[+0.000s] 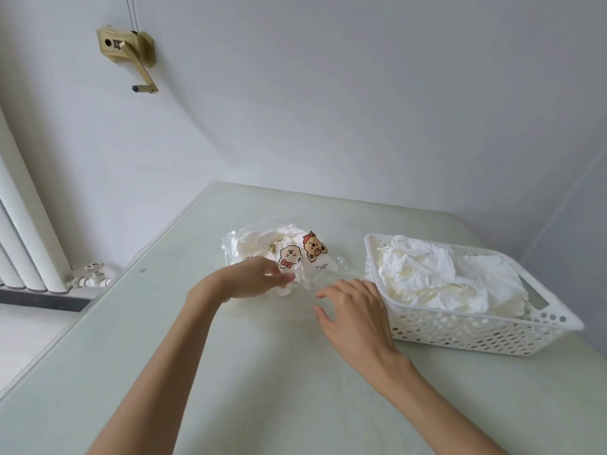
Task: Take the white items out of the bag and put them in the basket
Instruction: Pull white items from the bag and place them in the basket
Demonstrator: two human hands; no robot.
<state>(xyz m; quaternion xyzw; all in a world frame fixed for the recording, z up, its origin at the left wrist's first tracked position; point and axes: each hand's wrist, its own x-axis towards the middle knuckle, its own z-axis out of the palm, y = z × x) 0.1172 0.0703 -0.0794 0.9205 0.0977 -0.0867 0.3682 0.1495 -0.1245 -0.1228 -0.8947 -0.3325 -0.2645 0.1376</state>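
A clear plastic bag (pixel 295 251) printed with cartoon bears lies on the pale green table (pixel 230 372), with white items still inside it. My left hand (pixel 256 279) pinches the bag's near edge beside a white item. My right hand (pixel 351 310) hovers just right of the bag's mouth with fingers spread and relaxed, holding nothing. To the right stands a white perforated basket (pixel 460 330) holding several crumpled white items (pixel 437 277).
A white wall rises behind the table. A white radiator (pixel 23 224) with a valve (pixel 93 274) stands at the left, below a brass crank handle (pixel 131 54) on the wall. The table's left edge runs diagonally near the radiator.
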